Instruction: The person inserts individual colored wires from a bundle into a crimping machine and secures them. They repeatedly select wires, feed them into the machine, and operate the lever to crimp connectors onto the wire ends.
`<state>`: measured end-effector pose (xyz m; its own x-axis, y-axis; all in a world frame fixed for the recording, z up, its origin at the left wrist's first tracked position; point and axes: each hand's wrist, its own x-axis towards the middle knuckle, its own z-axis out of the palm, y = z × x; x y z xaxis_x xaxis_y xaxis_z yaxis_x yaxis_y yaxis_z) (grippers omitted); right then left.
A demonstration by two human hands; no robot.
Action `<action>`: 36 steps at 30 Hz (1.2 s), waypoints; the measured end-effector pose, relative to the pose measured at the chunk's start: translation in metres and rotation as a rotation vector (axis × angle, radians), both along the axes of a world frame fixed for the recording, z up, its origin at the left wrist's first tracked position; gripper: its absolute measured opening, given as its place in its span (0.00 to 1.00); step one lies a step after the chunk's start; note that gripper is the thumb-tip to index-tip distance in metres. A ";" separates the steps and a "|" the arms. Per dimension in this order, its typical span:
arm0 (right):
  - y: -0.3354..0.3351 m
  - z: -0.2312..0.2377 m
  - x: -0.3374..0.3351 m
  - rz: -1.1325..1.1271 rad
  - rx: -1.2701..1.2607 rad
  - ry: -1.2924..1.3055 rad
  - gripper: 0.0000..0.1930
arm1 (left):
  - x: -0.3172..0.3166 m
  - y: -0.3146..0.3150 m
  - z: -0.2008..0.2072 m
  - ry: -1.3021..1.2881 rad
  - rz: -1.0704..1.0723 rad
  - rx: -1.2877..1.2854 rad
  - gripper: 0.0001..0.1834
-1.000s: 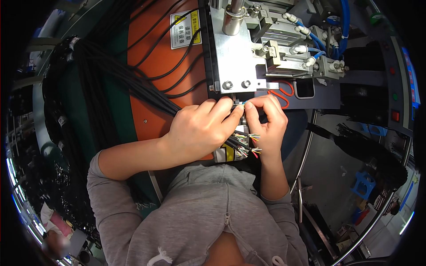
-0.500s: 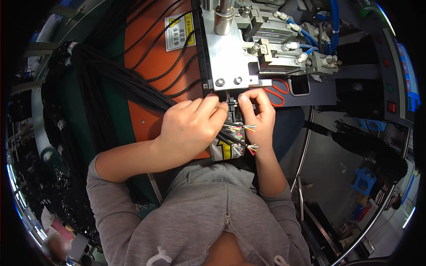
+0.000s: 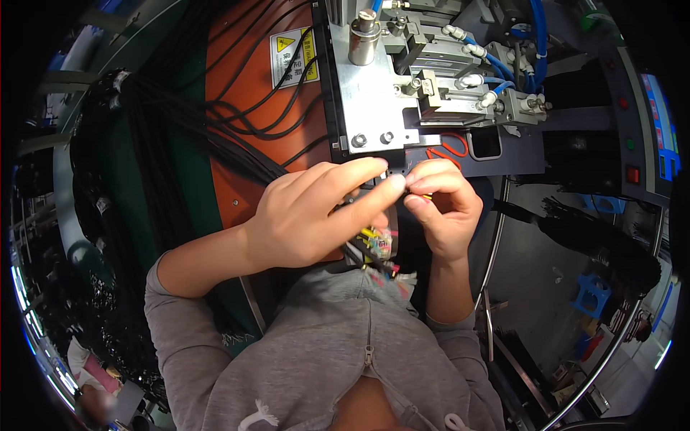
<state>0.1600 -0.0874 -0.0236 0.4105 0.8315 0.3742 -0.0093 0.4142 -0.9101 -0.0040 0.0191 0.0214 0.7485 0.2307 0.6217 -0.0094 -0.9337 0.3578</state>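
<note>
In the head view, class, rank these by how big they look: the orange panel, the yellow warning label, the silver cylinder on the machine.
1. orange panel, clearly largest.
2. yellow warning label.
3. silver cylinder, looks somewhat smaller than the label; fisheye bending makes this pair less certain.

Cables [image 3: 180, 136] lie left of the machine [image 3: 402, 93]; both hands [image 3: 374, 208] meet below it, seemingly over wire ends [image 3: 377, 241].

Left hand [image 3: 309, 215] and right hand [image 3: 442, 205] meet fingertip to fingertip, pinching thin coloured wires [image 3: 377, 241] just below a metal machine block [image 3: 374, 100]. Black cables [image 3: 237, 136] drape across the orange panel [image 3: 237, 86] to the left.
</note>
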 end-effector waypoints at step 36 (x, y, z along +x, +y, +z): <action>0.002 0.000 0.001 -0.163 -0.371 -0.491 0.03 | 0.003 -0.009 -0.016 0.269 0.110 0.173 0.16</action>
<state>0.1605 -0.0852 -0.0235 0.3966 0.8832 0.2501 0.4818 0.0316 -0.8757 -0.0014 0.0099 0.0051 0.8675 0.2272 0.4425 0.1676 -0.9711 0.1702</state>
